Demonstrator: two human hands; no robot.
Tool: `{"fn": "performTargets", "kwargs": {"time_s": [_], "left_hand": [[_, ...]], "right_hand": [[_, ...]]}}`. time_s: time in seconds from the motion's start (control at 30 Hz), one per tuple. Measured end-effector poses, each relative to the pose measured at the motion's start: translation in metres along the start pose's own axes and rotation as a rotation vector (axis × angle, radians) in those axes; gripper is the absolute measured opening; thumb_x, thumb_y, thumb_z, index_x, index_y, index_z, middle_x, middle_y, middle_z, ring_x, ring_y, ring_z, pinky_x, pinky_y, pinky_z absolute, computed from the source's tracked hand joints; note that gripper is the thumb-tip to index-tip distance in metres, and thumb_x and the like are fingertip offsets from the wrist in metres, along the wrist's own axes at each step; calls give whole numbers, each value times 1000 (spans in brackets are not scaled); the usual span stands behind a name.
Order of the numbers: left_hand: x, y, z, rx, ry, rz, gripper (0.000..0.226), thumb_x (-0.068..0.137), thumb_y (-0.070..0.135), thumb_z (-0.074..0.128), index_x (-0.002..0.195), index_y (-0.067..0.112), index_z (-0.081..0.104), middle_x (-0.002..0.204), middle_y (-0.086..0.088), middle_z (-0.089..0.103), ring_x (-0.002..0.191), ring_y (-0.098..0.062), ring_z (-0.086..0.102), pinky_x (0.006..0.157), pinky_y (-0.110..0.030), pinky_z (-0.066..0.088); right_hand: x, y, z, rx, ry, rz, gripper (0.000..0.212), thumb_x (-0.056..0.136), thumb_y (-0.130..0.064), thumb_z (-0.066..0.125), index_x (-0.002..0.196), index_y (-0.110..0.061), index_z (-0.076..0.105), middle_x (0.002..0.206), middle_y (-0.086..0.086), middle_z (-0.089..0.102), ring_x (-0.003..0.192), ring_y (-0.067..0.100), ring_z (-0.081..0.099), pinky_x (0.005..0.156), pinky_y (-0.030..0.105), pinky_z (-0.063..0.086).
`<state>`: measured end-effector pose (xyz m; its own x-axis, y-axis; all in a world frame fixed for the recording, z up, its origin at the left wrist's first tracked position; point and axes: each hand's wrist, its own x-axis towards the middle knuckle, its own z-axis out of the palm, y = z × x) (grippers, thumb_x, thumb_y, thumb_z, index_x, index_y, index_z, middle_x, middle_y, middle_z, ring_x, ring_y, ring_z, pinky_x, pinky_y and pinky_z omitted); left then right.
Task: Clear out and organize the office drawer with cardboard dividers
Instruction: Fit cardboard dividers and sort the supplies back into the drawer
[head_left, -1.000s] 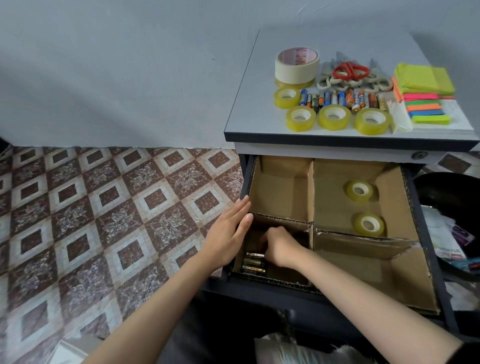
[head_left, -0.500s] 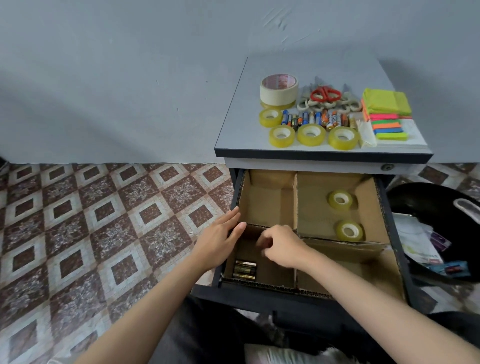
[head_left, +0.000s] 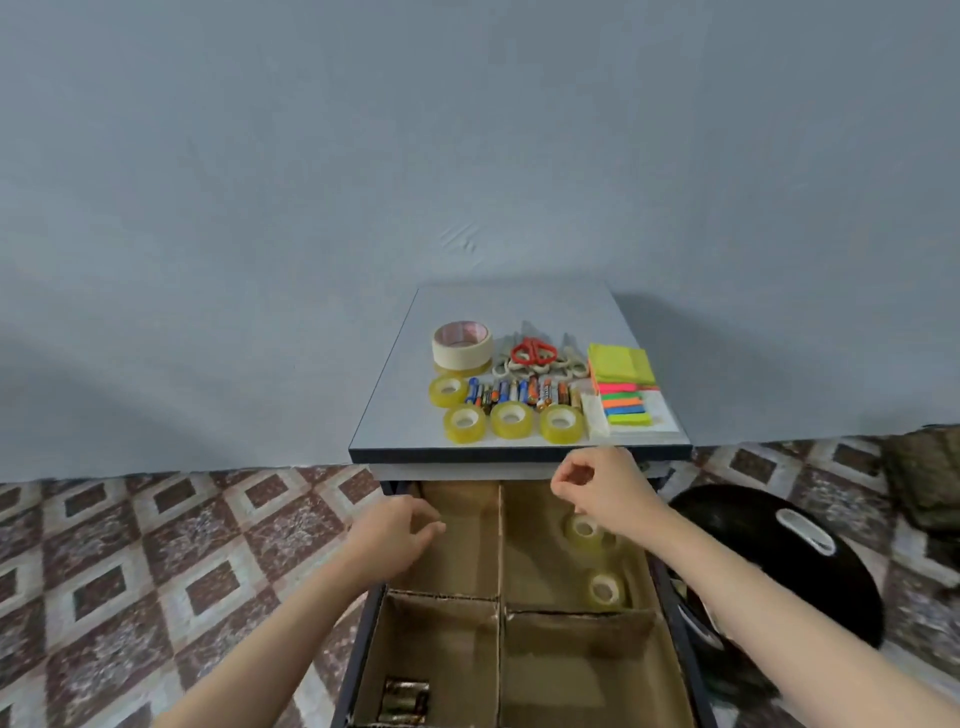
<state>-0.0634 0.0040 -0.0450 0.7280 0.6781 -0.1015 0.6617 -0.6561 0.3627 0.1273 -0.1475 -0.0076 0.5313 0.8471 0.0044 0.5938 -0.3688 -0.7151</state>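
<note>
A plain blue-grey wall (head_left: 260, 208) fills the upper view, and below it lies a floor (head_left: 156, 571) of brown and white patterned tiles. Against the wall stands a small cabinet whose grey counter (head_left: 410, 410) carries the office supplies. Under it the drawer (head_left: 582, 675) is pulled out toward the person and lined with cardboard. A black rounded object (head_left: 769, 571) sits on the floor just right of the drawer. Cardboard dividers (head_left: 500, 545) split the drawer into four compartments. The left hand (head_left: 395, 535) hovers at the left edge of the far left compartment, its fingers loosely curled with the thumb near the forefinger and nothing seen in them. The right hand (head_left: 597, 488) is raised before the counter's front edge, above the far right compartment, fingers loosely curled toward the thumb and holding nothing visible. On the counter sit a wide masking tape roll (head_left: 461, 345), a stack of coloured sticky notes (head_left: 621, 364), red-handled scissors (head_left: 532, 352) lying on pale-handled ones, four clear tape rolls (head_left: 511, 420) and a row of batteries (head_left: 519, 396) between the scissors and those rolls. Two more tape rolls (head_left: 605, 590) lie in the far right compartment, and a few dark batteries (head_left: 405, 699) lie in the near left one.
</note>
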Motion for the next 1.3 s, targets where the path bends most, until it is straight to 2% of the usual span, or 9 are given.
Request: {"fn": "performTargets", "kwargs": {"time_s": [0.1,0.2,0.27,0.37,0.47,0.6,0.73,0.93,1.3], "left_hand": [[20,25,-24,-55,74,80,24,93,31,54,111,20,66,111,6,65,96,-4,56,85,-17,44],[46,46,-46,-78,140,141,22,92,26,56,107,15,69,109,2,66,96,-6,57,85,-18,43],[65,56,-57,-49,164,171,23,92,26,55,106,15,69,108,2,67,97,-8,57,84,-19,42],[93,70,-68,-29,170,204,22,92,26,57,107,16,69,109,2,67,97,-10,57,82,-20,41],[120,86,-68,-10,139,228,24,89,24,60,112,18,67,114,1,64,102,-14,57,82,-23,42],[146,103,-62,12,81,278,30,89,22,60,119,18,63,123,-1,61,110,-17,56,92,-30,46],[166,111,-57,68,11,321,41,88,20,62,129,21,55,131,-1,57,119,-16,53,98,-29,42],[180,115,-47,149,-68,341,58,81,19,70,135,21,48,136,-2,52,123,-19,48,97,-30,40],[186,113,-42,192,-24,369,61,84,17,66,139,23,40,137,-5,46,124,-23,42,100,-33,37]], "right_hand": [[20,4,-25,-79,61,-13,13,85,-13,63,74,-20,65,75,-6,63,72,8,57,63,17,43],[45,9,-42,-177,127,-5,14,84,-11,61,72,-17,66,76,-3,65,76,14,60,70,28,50],[62,10,-51,-228,137,-10,14,82,-9,59,73,-16,68,77,-2,66,79,18,61,69,30,49],[85,8,-59,-318,88,-24,19,81,-8,58,91,-17,72,94,-1,68,92,20,61,68,26,44],[108,5,-59,-428,-12,-32,37,83,-8,58,117,-19,64,116,1,63,106,20,56,63,23,38],[126,2,-57,-513,-112,-16,41,84,-4,54,123,-13,58,120,9,59,109,27,53,78,32,45],[133,7,-58,-481,-158,-15,40,86,-8,54,126,-13,56,122,12,58,110,29,54,85,35,46],[140,20,-52,-443,-126,-27,50,84,-10,60,133,-18,49,129,8,55,114,27,52,81,28,40],[136,26,-45,-374,-15,-46,56,79,-5,61,131,-20,48,125,4,58,108,24,56,83,37,50]]}}
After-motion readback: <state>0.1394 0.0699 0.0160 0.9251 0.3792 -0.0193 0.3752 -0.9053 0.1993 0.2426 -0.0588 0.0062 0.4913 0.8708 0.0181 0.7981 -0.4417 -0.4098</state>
